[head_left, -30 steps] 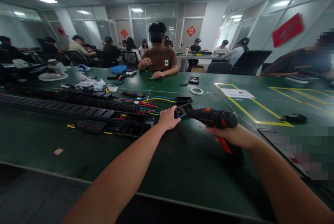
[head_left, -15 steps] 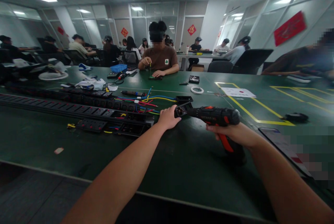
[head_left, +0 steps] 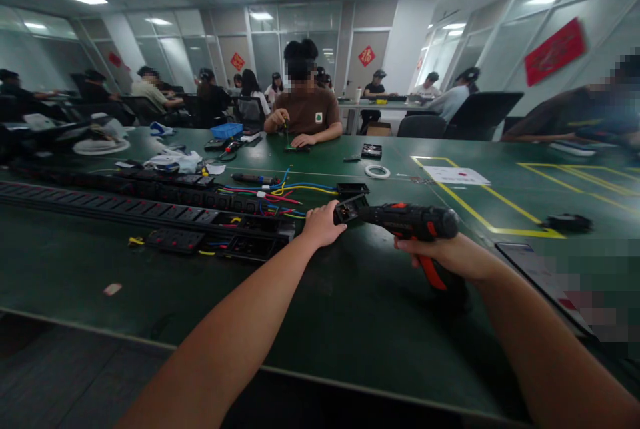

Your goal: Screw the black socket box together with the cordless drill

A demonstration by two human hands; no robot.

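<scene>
My left hand [head_left: 324, 224] grips a small black rectangular housing [head_left: 351, 209], tilted up so its open side faces right. In my right hand [head_left: 440, 256] is a black and orange cordless drill [head_left: 413, 221], its nose pointing left at the housing. The drill's front end meets or nearly meets the housing; the tip itself I cannot make out. Coloured wires [head_left: 280, 192] lie just beyond my left hand and run to another black housing [head_left: 353, 189]. Left of my hand rests a long black power strip [head_left: 150, 206] with a row of sockets.
On the green table [head_left: 310, 336] lie a short socket piece [head_left: 175, 240], a pen-shaped driver [head_left: 255, 178], a white tape roll [head_left: 377, 171], a paper sheet [head_left: 457, 175] and a tablet-like device [head_left: 543, 286]. Across the table sits a co-worker [head_left: 310, 109] working on a small part.
Both hands, the housing and the drill keep almost the same position. Only a slight shift of the whole view shows.
</scene>
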